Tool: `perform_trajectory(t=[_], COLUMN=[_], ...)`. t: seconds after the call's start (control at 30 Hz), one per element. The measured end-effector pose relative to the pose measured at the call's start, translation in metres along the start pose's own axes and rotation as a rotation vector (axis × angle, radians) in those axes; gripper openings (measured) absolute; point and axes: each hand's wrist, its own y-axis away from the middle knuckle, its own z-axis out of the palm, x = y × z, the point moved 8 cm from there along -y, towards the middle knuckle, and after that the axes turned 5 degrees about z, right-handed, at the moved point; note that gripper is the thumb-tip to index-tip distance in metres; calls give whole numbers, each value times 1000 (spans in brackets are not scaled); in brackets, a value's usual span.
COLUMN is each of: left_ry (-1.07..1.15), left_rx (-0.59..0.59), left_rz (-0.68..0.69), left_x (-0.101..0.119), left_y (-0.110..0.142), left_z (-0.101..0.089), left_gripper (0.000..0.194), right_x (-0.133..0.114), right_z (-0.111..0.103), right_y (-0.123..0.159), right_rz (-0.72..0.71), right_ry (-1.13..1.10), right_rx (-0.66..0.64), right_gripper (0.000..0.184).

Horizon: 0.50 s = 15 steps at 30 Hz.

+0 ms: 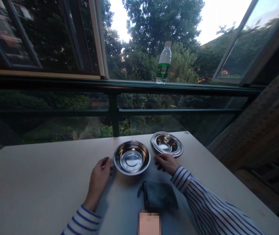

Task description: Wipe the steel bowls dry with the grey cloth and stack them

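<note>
A shiny steel bowl (131, 159) stands upright on the white table, between my two hands. My left hand (100, 174) is just left of its rim, fingers curled in and closed, with a small gap to the bowl and nothing visible in them. On the other side, my right hand (166, 163) hovers low with its fingers bent together, close to the near edge of a second steel bowl with wide, layered rims (166, 144). I cannot tell whether it touches that rim. Nearer me lies a dark textured zip wallet (160, 195), its pull tab pointing left.
The white table (53, 176) ends at a dark green railing (80, 85) with glass panels. A clear plastic bottle with a green label (163, 65) stands on the rail before an open window. A pixelated patch (149, 223) covers something at the bottom edge.
</note>
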Motion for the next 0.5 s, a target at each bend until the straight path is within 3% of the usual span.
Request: perform_trajectory(t=[0.07,0.13,0.23,0.33,0.5], left_ry=[-78,-125,-163,-204,-341], left_rx=[6,-68,-265,-488,-664], left_rz=[84,153,202,166,50], left_x=[18,38,62,71,66], left_y=[0,-1,-6,-15,-36], left_z=[-2,12,56,107,165], left_gripper=[23,21,21,26,33], right_x=[0,-2,-4,-1,13], right_z=[-28,-61,-109,-144,-166], right_y=[7,12,12,7,-6], right_rz=[31,45,62,89,153], right_ry=[32,34,18,4,-8], right_rx=[48,121,240,339,421], right_gripper=[26,26,28,29,30])
